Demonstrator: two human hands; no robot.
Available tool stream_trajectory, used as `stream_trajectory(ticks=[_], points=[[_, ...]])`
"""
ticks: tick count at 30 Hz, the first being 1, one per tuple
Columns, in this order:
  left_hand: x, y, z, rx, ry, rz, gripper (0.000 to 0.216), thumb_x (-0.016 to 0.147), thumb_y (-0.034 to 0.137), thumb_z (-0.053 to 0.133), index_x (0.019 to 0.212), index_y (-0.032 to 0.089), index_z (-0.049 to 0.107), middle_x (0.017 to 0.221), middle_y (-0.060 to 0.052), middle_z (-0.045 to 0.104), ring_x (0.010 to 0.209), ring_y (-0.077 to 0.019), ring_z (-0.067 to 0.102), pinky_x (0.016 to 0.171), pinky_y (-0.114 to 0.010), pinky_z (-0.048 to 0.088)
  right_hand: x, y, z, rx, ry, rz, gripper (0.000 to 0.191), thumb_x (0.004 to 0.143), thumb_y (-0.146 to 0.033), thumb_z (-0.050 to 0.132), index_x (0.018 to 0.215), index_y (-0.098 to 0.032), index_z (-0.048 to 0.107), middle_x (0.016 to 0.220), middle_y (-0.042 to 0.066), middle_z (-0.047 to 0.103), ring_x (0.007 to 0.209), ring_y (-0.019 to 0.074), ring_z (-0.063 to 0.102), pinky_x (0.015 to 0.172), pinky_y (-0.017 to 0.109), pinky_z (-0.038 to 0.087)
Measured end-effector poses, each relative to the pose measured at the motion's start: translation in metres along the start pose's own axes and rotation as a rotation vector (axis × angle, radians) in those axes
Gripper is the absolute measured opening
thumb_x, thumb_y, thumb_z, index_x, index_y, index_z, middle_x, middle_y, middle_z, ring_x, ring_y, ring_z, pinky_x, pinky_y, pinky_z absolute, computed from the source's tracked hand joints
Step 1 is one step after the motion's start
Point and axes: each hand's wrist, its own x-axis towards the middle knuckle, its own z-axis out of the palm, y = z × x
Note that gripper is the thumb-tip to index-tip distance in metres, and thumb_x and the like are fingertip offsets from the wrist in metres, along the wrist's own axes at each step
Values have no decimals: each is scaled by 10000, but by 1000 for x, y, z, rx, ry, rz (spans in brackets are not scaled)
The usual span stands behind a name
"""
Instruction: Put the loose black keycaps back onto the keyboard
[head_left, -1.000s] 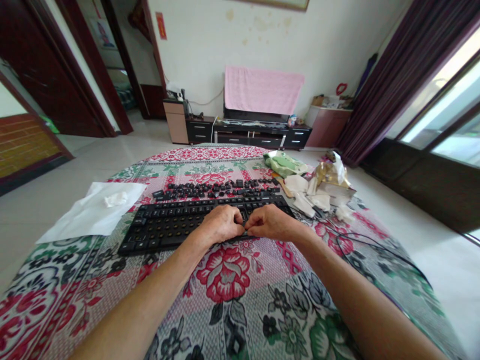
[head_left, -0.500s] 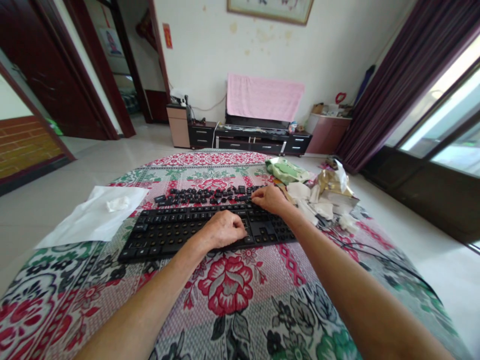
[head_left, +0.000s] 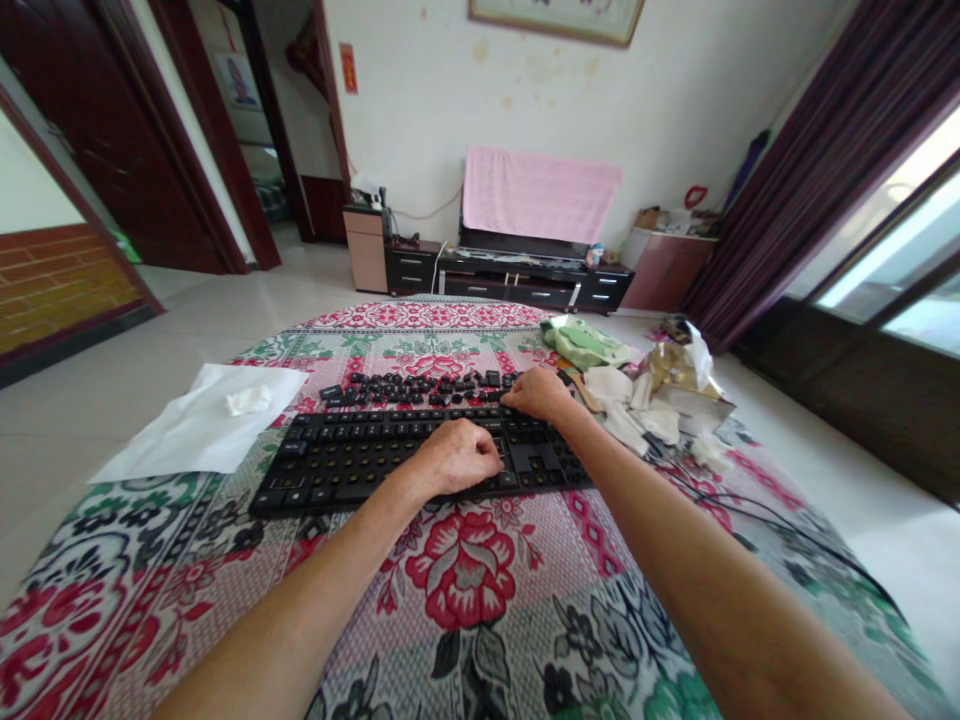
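A black keyboard [head_left: 356, 462] lies on the patterned tablecloth, many of its keycaps off and small yellowish key sockets showing. My left hand [head_left: 459, 458] rests over its right-middle part, fingers curled in and fingertips down on the key area; whatever they hold is hidden. Behind the keyboard's back edge lies a row of loose black keycaps [head_left: 420, 389]. At the right end of that row is my right hand [head_left: 537, 393], thumb and fingers pinched together at a dark keycap. The palm and other fingers hide part of the row.
White paper [head_left: 180, 430] with a crumpled tissue [head_left: 249, 400] lies on the left. On the right are a green cloth [head_left: 585, 343], several whitish scraps [head_left: 611, 385], a gold tissue box [head_left: 679, 375] and a black cable [head_left: 795, 530]. The flowered tablecloth [head_left: 465, 570] covers the round table.
The view has shifted slightly, so everything sits a little further right. Both hands keep nearly the same places at the keyboard and keycaps.
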Motion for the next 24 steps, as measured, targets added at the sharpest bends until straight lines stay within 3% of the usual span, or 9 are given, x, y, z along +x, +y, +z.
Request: stream_trajectory(ticks=[7,11,15,20,24], points=[[0,0,0,-10,7,-6,215,633,327,504,671,199,673,616,8,638,580,-118,548,513,-208,334,1,-3,-1,56,-25,10,266,609,-313,527,714,-129,688,646,76,639,583,153,549,473,213,336],[0,-3,1,-78,14,-2,195,626,315,523,652,186,666,590,7,625,556,-110,540,506,-202,341,-1,4,0,195,11,-95,267,637,-330,504,566,-116,648,464,19,517,458,99,438,427,215,271],[2,-7,0,-310,19,-88,182,642,296,520,666,159,638,496,15,564,443,-87,487,449,-193,348,-15,9,-7,458,15,-230,300,684,-360,478,548,-125,605,453,-21,433,443,70,363,430,209,257],[4,-6,-5,-588,207,-243,151,657,241,525,739,138,599,556,1,575,413,-65,486,388,-167,332,-39,7,-18,746,-66,-328,247,710,-363,486,683,-152,613,569,-17,505,508,75,406,478,204,309],[4,-4,-9,-718,281,-230,190,649,209,549,820,148,606,675,-22,614,510,-81,548,395,-159,353,-51,4,-20,834,-153,-385,218,725,-357,495,692,-168,598,584,-17,530,520,74,432,479,203,317]])
